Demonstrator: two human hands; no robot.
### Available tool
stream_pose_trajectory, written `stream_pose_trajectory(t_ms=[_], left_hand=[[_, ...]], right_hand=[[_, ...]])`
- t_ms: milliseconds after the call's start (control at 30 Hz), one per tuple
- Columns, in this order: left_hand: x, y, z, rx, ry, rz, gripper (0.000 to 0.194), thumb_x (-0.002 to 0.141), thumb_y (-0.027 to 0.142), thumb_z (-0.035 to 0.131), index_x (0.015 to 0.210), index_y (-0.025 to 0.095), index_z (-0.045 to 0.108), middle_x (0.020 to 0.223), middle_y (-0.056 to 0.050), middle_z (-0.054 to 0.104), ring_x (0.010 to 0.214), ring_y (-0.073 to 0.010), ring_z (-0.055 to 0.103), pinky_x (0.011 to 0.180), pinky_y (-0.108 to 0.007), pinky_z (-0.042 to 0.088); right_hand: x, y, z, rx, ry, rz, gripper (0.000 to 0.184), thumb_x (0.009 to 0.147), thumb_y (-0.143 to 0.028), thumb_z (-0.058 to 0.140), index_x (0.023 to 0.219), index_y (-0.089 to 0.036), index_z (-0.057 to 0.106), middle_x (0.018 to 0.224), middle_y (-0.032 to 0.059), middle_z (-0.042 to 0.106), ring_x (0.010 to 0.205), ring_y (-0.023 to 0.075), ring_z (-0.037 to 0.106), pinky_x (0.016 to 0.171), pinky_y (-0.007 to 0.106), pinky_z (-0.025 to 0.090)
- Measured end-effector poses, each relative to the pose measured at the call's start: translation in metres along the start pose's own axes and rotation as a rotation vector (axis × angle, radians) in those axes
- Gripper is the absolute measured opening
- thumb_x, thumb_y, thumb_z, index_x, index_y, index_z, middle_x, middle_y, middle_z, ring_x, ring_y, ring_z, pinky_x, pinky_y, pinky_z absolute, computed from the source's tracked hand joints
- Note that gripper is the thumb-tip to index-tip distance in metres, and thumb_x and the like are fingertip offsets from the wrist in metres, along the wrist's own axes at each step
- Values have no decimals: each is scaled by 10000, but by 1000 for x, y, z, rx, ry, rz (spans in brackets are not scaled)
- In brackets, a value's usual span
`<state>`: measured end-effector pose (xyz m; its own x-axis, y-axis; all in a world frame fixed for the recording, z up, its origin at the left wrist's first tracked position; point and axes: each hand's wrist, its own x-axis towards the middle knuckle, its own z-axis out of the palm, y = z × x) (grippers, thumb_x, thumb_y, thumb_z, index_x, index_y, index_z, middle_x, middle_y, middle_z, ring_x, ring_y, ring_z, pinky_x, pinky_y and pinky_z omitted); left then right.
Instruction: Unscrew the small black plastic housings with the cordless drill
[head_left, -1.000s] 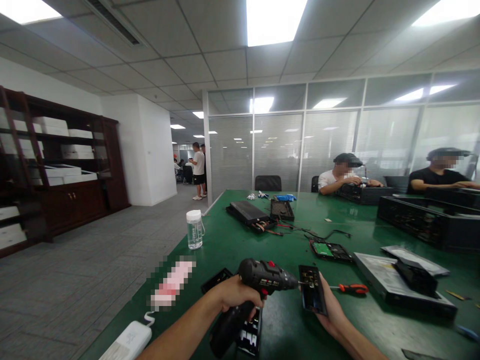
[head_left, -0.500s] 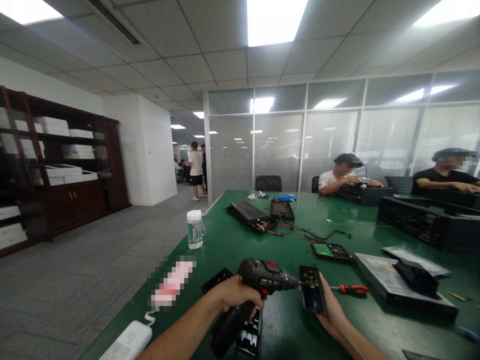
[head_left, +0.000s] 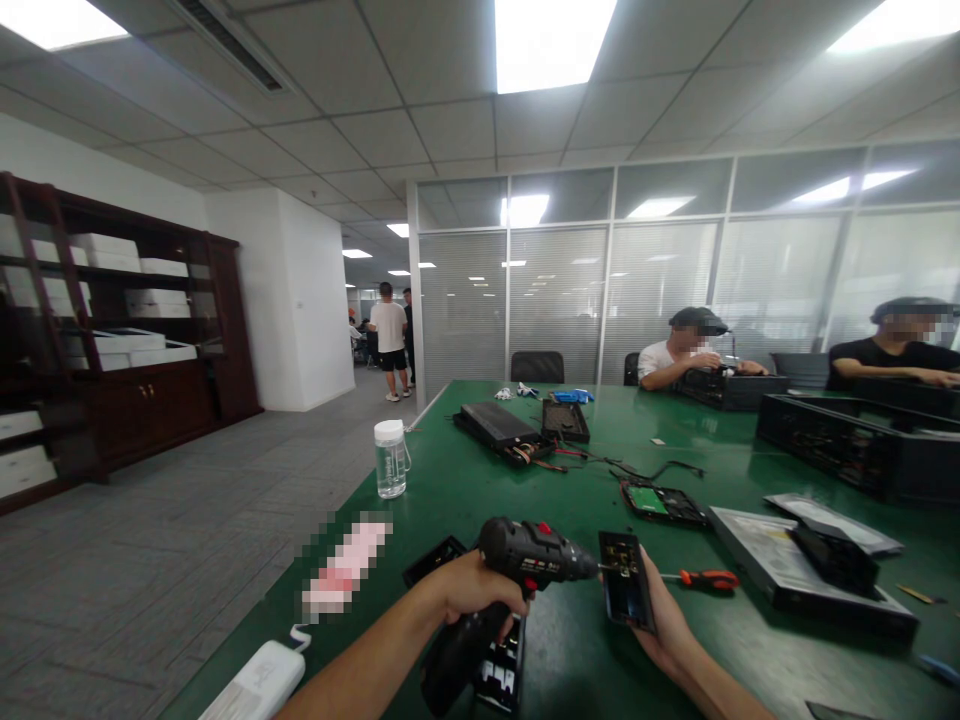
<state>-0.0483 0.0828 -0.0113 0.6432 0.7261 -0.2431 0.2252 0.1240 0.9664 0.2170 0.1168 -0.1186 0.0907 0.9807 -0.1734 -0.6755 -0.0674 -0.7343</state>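
Drill [head_left: 534, 552] gripped by the left hand [head_left: 480, 590], fingers closed around the handle near the red trigger; whether it is pressed cannot be told. Nose pointed right and slightly down, long axis of the body nearly level, handle slanted down-left. Bit is aimed at the black case [head_left: 628, 590] – contact at the upper left edge cannot be confirmed. Case is held up over the green table [head_left: 570, 665] by the right hand [head_left: 664, 612], gripped along its right side; long axis roughly upright, top leaning a little left, brassy bits seen inside the upper half.

Pale lettering is printed on the drill's side, too small to be read. Marks on the clear bottle [head_left: 390, 465] cannot be read either.

Black tray [head_left: 499, 672] is partly covered by the drill handle; a dark frame [head_left: 431, 562] is partly blocked by the left wrist. Orange-black screwdriver [head_left: 716, 581] is laid just right of the right hand, its shaft end hidden. Farther right, a metal panel [head_left: 757, 550] is placed; beyond the case, a green circuit board [head_left: 646, 499] – near loose black cables [head_left: 664, 467].
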Motion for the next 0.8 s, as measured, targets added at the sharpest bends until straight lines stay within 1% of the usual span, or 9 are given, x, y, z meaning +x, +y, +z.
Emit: stream_pose_trajectory(t_ms=[300,500,800], left_hand=[[-1,1,1,0,-3,8,164,515,200,562,646,104,584,472,9,517,417,-123,491,430,-245,383],[1,0,0,16,-2,7,202,515,242,589,659,101,591,483,10,517,429,-123,494,461,-260,398],[3,-5,-2,11,14,-6,196,515,224,583,666,101,598,490,1,529,434,-125,497,445,-254,394]], right_hand=[[0,0,-1,-10,-1,-6,410,665,-440,625,982,-185,574,831,32,665,742,216,624,614,316,501],[-2,-1,1,-22,-2,-5,427,654,-454,631,970,-173,574,825,36,664,743,217,624,612,312,499],[5,2,-5,-27,-1,-2,425,661,-462,620,979,-183,576,837,37,665,733,216,624,606,314,496]])
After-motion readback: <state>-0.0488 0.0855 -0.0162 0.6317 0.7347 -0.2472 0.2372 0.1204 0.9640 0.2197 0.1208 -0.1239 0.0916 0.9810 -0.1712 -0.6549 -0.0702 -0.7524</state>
